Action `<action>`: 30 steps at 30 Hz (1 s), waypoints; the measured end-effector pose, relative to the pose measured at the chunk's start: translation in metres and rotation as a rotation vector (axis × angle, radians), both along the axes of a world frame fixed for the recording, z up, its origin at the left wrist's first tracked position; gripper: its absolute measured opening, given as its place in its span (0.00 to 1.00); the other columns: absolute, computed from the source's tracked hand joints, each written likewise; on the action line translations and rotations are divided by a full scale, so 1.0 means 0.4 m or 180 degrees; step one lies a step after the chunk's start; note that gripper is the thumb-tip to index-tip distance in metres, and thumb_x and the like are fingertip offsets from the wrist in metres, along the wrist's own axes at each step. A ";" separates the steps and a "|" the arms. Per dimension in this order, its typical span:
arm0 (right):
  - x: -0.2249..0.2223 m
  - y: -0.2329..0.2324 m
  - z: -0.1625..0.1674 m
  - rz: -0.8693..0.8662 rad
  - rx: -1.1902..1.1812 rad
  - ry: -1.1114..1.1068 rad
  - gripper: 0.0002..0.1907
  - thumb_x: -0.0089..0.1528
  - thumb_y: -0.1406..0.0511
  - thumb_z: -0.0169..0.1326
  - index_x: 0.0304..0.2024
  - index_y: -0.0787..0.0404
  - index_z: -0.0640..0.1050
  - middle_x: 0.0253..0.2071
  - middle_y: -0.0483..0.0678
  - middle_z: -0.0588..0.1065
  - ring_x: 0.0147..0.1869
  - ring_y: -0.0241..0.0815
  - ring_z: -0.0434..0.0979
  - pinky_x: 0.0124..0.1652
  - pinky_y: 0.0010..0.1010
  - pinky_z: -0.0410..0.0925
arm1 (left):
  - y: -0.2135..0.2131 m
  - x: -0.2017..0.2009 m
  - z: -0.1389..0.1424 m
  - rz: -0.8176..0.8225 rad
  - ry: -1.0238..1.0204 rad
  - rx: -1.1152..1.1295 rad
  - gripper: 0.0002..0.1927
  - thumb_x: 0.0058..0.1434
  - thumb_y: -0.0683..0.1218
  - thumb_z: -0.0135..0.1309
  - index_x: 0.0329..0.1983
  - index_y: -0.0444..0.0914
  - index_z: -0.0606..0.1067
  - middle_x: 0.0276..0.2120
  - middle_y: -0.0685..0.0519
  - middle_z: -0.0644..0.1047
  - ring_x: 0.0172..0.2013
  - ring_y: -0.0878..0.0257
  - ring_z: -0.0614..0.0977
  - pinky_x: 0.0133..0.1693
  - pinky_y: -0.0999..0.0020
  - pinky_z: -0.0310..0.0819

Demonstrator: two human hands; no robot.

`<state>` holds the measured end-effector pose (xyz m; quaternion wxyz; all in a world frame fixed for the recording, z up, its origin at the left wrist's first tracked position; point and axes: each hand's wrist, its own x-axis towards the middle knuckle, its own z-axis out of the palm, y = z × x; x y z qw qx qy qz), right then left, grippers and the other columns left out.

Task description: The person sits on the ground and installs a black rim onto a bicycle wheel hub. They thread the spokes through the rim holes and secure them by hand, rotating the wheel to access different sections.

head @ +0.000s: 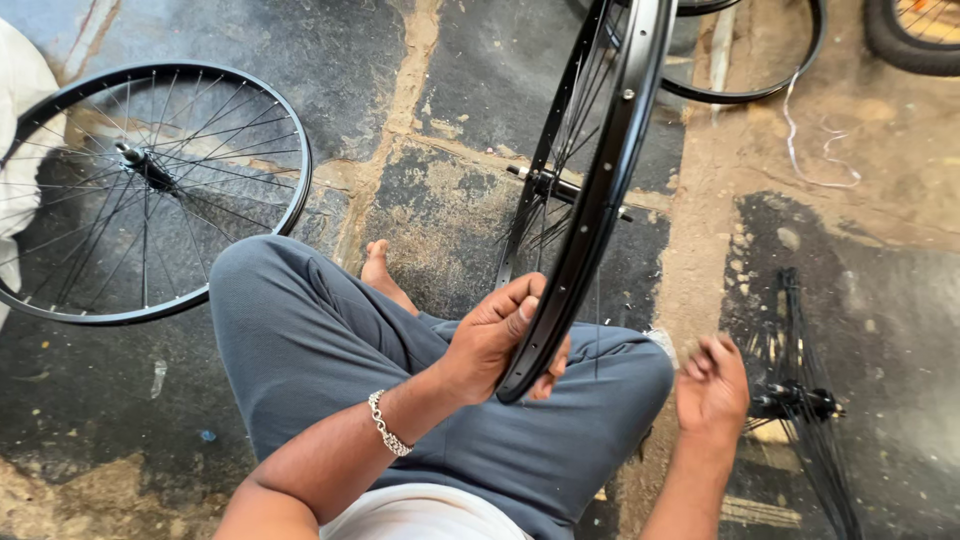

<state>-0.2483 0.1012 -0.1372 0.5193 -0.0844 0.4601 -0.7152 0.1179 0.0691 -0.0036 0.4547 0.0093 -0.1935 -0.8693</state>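
Note:
My left hand [495,340] grips the lower edge of a black bicycle wheel rim [600,190], which stands upright over my lap. Thin spokes and a hub with an axle [545,183] show inside the rim. A silver chain bracelet [388,425] is on my left wrist. My right hand [712,385] hovers to the right of my knee with its fingers apart and nothing in it. It is close to a bundle of loose black spokes with a hub [800,400] lying on the floor. I sit cross-legged in grey trousers [320,340].
A finished spoked wheel [140,190] lies flat on the stone floor at left. A bare black rim [770,85] lies at the top, a tyred wheel [915,40] at the top right corner. A loose white wire [815,150] lies near it. White cloth [15,110] is at the left edge.

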 end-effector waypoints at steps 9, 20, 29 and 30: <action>0.479 -0.108 0.525 0.1776 -0.0760 0.0145 0.07 0.69 0.71 0.54 0.50 0.65 0.75 0.43 0.48 0.75 0.34 0.29 0.63 0.33 0.19 0.59 | 0.051 0.106 0.030 0.0082 0.0021 0.0031 0.14 0.75 0.52 0.48 0.52 0.37 0.66 0.33 0.42 0.77 0.26 0.57 0.82 0.28 0.68 0.77; 0.808 -0.146 0.769 0.2436 -0.0850 0.2302 0.04 0.70 0.68 0.52 0.46 0.61 0.76 0.49 0.47 0.80 0.28 0.22 0.61 0.27 0.14 0.55 | 0.029 0.180 -0.054 0.0105 -0.0828 0.0167 0.12 0.75 0.50 0.55 0.44 0.38 0.70 0.29 0.53 0.76 0.25 0.67 0.77 0.26 0.73 0.71; 0.847 -0.112 0.698 0.2355 -0.1163 0.2693 0.05 0.71 0.69 0.52 0.46 0.63 0.78 0.45 0.48 0.81 0.41 0.33 0.83 0.41 0.24 0.75 | -0.110 0.296 -0.066 0.0468 -0.0879 -0.1495 0.17 0.78 0.57 0.43 0.44 0.39 0.71 0.30 0.60 0.72 0.32 0.72 0.75 0.35 0.75 0.71; 0.856 -0.099 0.689 0.2396 -0.1160 0.2604 0.05 0.70 0.68 0.52 0.45 0.62 0.78 0.42 0.48 0.82 0.38 0.35 0.86 0.38 0.28 0.78 | -0.110 0.300 -0.056 0.0383 -0.0794 -0.1397 0.16 0.77 0.56 0.44 0.44 0.39 0.70 0.32 0.60 0.71 0.33 0.72 0.75 0.36 0.74 0.71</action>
